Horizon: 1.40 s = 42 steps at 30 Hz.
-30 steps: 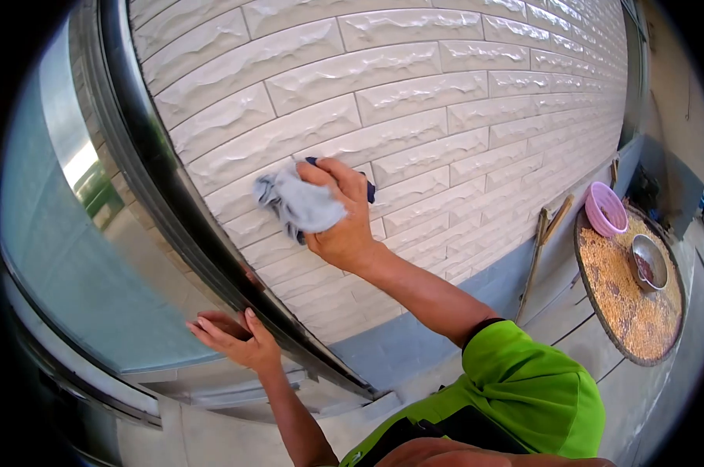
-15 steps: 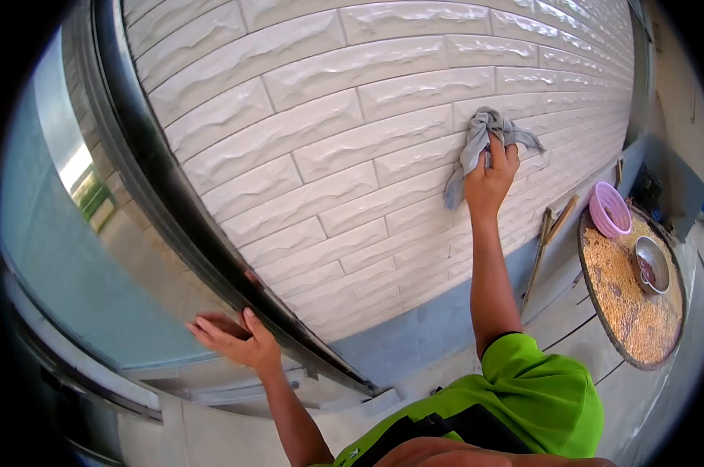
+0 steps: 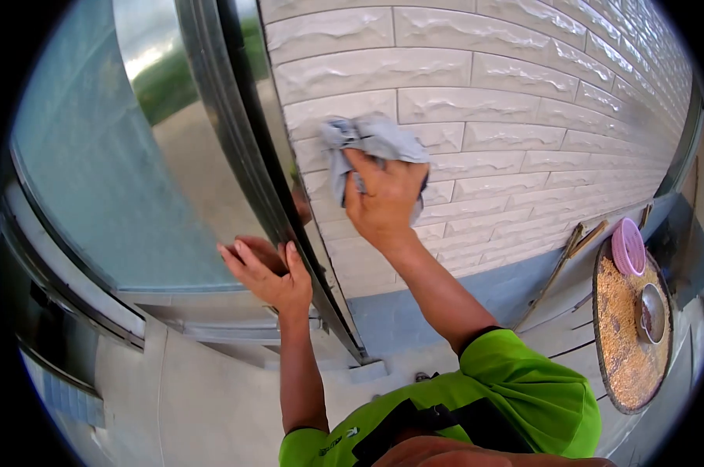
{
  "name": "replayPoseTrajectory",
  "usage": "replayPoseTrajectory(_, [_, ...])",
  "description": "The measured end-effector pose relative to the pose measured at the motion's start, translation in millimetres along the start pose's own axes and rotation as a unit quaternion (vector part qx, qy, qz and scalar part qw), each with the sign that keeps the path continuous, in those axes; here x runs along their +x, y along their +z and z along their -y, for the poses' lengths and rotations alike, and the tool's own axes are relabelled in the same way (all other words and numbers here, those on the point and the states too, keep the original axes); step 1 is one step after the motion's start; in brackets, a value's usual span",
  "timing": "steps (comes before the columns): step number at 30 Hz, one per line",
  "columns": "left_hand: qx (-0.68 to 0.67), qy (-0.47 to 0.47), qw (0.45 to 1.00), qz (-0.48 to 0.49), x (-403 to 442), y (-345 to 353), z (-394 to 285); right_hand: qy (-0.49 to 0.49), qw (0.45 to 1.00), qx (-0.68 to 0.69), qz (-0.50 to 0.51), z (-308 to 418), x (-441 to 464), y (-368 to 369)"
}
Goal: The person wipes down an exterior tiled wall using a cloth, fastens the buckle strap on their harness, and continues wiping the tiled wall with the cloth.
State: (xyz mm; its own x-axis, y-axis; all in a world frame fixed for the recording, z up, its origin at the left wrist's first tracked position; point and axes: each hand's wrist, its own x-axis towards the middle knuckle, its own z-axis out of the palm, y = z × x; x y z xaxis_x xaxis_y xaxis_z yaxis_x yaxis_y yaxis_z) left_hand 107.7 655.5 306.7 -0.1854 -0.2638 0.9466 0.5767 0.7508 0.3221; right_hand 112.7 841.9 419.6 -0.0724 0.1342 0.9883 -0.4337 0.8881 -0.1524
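My right hand point(image 3: 387, 194) grips a grey-blue cloth point(image 3: 379, 138) against the white tiled wall point(image 3: 515, 109), close to the dark metal frame. The cloth is bunched up, and part of it sticks out above and beside my fingers. Lower down and to the left, my left hand point(image 3: 274, 272) rests at the dark metal frame point(image 3: 247, 140) and the glass pane point(image 3: 95, 187), with its fingers apart and nothing held. The hand's reflection shows in the glass.
On the right stands a round tray of yellow kernels point(image 3: 620, 342), bearing a pink basket point(image 3: 628, 247) and a metal bowl point(image 3: 650, 314). Wooden sticks point(image 3: 558, 268) lean by the wall's blue base point(image 3: 391, 311). Pale floor point(image 3: 212, 389) lies below.
My right hand has swept with the cloth from the left out to the right, then back left near the frame. The view has shifted, so the frame and tray appear displaced. My left hand stays at the frame.
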Motion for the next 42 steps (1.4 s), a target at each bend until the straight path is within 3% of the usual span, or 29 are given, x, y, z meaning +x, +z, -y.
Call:
replayPoseTrajectory(5, [-0.030, 0.012, 0.999, -0.005, -1, 4, 7, -0.115, 0.992, 0.033, 0.045, 19, -15, 11])
replayPoseTrajectory(9, [0.009, 0.004, 1.000, 0.007, -1, 2, 4, -0.030, 0.994, 0.069, 0.074, -12, -25, -18])
replayPoseTrajectory(11, [0.005, 0.004, 1.000, -0.003, -2, 2, 7, -0.112, 0.990, 0.052, 0.069, -52, -34, -42])
replayPoseTrajectory(14, [-0.004, 0.021, 1.000, -0.010, -3, 4, 8, 0.022, 0.999, 0.013, -0.034, -108, -50, -75])
replayPoseTrajectory(18, [-0.011, 0.011, 1.000, -0.012, -3, 5, 4, 0.086, 0.976, -0.162, -0.120, -202, -55, -139])
replayPoseTrajectory(20, [0.009, 0.016, 1.000, -0.012, -2, 5, 4, 0.250, 0.961, 0.025, -0.116, -211, -41, -163])
replayPoseTrajectory(22, [0.023, 0.022, 0.999, -0.017, -2, 6, 4, 0.240, 0.956, -0.040, -0.165, -210, -36, -157])
replayPoseTrajectory(24, [0.069, 0.036, 0.997, -0.018, -1, 7, 6, 0.106, 0.972, -0.121, -0.172, -200, -30, -140])
replayPoseTrajectory(28, [0.072, 0.016, 0.997, -0.004, -1, 4, 4, 0.075, 0.977, -0.122, -0.155, -186, 18, -139])
replayPoseTrajectory(34, [0.047, -0.003, 0.999, -0.012, -1, 5, 0, -0.074, 0.957, -0.193, -0.206, -233, 139, -163])
replayPoseTrajectory(41, [0.136, 0.028, 0.990, -0.005, -3, 4, 3, -0.107, 0.911, -0.222, -0.330, -313, 298, -215])
replayPoseTrajectory(42, [0.133, 0.027, 0.990, -0.024, -4, 4, 4, -0.061, 0.906, -0.198, -0.369, -318, 321, -221])
